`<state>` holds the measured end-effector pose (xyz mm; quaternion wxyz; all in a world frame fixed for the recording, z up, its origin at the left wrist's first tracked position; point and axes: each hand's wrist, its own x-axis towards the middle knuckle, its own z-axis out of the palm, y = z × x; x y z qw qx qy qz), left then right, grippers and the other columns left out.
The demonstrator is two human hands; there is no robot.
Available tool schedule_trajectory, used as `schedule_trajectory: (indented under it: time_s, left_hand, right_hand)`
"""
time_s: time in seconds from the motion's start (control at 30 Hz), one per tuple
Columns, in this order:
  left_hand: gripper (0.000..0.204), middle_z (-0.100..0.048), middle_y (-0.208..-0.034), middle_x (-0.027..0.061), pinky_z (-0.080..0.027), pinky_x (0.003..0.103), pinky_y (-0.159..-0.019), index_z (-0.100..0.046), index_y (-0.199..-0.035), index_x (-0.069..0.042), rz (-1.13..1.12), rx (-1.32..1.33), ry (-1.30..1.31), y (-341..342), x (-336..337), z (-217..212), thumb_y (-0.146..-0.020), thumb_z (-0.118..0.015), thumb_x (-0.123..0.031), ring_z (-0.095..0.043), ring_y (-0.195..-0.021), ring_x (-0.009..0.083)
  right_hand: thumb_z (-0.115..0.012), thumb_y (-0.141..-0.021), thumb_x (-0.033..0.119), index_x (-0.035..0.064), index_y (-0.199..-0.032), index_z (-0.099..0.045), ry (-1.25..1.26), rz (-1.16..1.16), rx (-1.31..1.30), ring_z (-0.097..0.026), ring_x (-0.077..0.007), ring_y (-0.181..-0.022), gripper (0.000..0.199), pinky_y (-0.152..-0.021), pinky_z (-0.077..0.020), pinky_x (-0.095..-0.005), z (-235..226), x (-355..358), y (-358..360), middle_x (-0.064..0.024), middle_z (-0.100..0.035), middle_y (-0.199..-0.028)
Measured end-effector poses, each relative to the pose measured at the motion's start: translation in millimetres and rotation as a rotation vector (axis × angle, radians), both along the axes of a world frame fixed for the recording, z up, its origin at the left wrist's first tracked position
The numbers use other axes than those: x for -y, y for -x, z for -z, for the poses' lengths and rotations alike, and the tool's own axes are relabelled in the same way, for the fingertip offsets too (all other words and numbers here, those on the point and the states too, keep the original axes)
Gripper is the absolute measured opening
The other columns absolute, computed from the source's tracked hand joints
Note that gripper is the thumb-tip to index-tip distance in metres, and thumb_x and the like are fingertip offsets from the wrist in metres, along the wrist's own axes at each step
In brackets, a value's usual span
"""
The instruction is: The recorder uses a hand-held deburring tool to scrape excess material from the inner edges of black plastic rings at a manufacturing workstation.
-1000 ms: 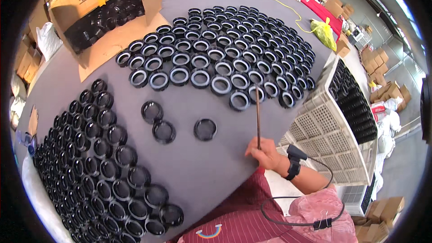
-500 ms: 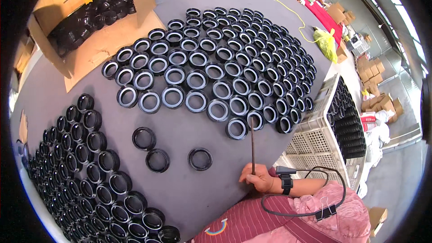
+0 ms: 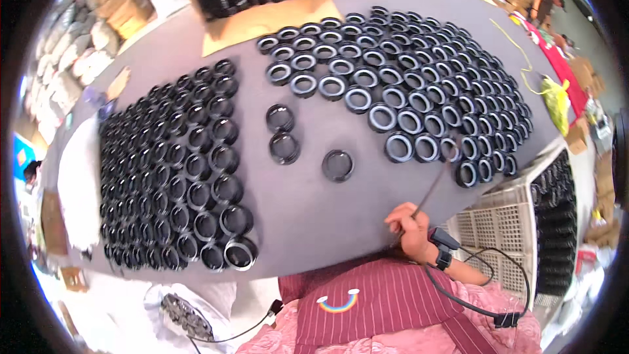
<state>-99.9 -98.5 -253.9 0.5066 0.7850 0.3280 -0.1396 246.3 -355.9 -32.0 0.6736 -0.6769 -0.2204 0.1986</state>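
My right hand (image 3: 411, 231) is closed around a thin dark stick (image 3: 429, 195) at the table's near side. The stick slants up and away to the right. Its far tip meets a black ring with a pale inner band (image 3: 450, 149) at the near edge of a large group of such rings. Whether the tip touches that ring or only overlaps it, I cannot tell. To the left of my hand, a black ring (image 3: 338, 166) lies by itself, and two more black rings (image 3: 284, 149) lie close together. My left hand is out of view.
Rows of all-black rings (image 3: 200, 166) cover the left of the grey table (image 3: 314, 223). An open cardboard box (image 3: 268, 19) of black parts stands at the back. At right is a pale plastic crate (image 3: 501, 226) of black rings. A cable (image 3: 477, 313) loops from my wrist.
The view has swung left, so the table sits farther right and more of the black rows shows. The stick has gone from nearly upright to a slant. My right hand still grips it.
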Motion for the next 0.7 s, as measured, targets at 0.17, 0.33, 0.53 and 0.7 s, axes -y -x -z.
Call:
schedule_trajectory:
  time_s: [0.17,0.33,0.53,0.7]
  left_hand:
    - [0.025,-0.071,-0.086,0.0223,-0.053,0.040,-0.075,-0.070,-0.101,-0.003,-0.018,0.054,-0.002,54,52,-22,-0.091,-0.068,-0.026,-0.071,-0.088,0.0328]
    - [0.025,-0.071,-0.089,0.0236,-0.053,0.045,-0.077,-0.071,-0.098,-0.003,0.136,0.027,-0.105,84,57,-63,-0.089,-0.065,-0.025,-0.069,-0.089,0.0382]
    - [0.030,-0.070,-0.089,0.0230,-0.053,0.052,-0.077,-0.070,-0.089,-0.004,0.378,-0.238,-0.431,28,53,-212,-0.091,-0.056,-0.029,-0.067,-0.088,0.0420]
    - [0.025,-0.070,-0.092,0.0174,-0.053,0.048,-0.076,-0.069,-0.107,-0.009,0.123,0.336,-0.639,-84,63,-309,-0.091,-0.064,-0.027,-0.065,-0.086,0.0411]
  right_hand:
    - [-0.042,-0.104,0.018,0.0021,-0.105,-0.066,-0.111,0.110,0.180,-0.048,-0.0073,-0.067,0.028,-0.058,-0.0390,-0.0248,5,-2,2,-0.0021,-0.055,-0.082]
    - [-0.053,-0.102,0.012,0.0028,-0.111,-0.063,-0.148,0.101,0.093,-0.055,-0.0067,-0.067,0.016,-0.061,-0.0459,-0.0226,14,-1,3,-0.0011,-0.059,-0.083]
    - [-0.057,-0.100,0.009,0.0018,-0.112,-0.061,-0.183,0.143,0.151,-0.058,-0.0077,-0.066,0.015,-0.061,-0.0487,-0.0232,20,-5,-2,-0.0018,-0.061,-0.085]
    - [-0.058,-0.098,0.010,0.0006,-0.103,-0.065,-0.095,0.110,0.188,-0.061,-0.0090,-0.064,0.013,-0.059,-0.0499,-0.0249,16,-2,-4,-0.0032,-0.062,-0.081]
